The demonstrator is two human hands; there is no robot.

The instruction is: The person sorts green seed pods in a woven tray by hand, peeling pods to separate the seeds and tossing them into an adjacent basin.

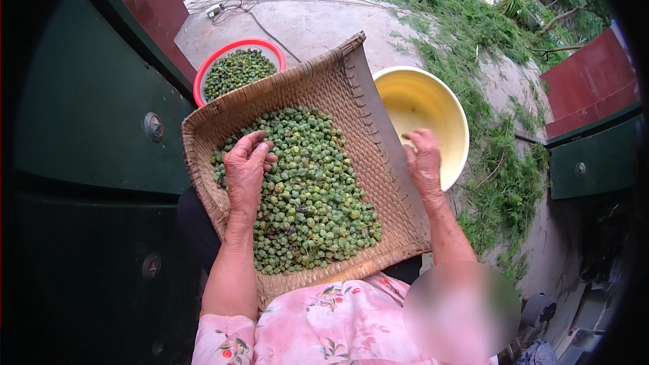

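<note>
A shallow woven basket tray (389, 196) lies tilted across my lap. Small round green fruits (311, 182) cover much of it, with a few dark or yellowish ones among them. My left hand (247, 167) is over the left part of the heap, thumb and fingers drawn together; whether anything is between them is hidden. Past the tray's right edge, my right hand (424, 162) hovers above the yellow basin (454, 122), thumb and curled fingers apart. A tiny dark speck shows by its fingertips, too small to name.
Beyond the tray's left corner stands a red-rimmed basin (282, 57) filled with similar green fruits. A cable (270, 34) runs over the concrete floor. Cut green branches (500, 176) lie along the right. Dark green door panels (108, 101) rise close on my left.
</note>
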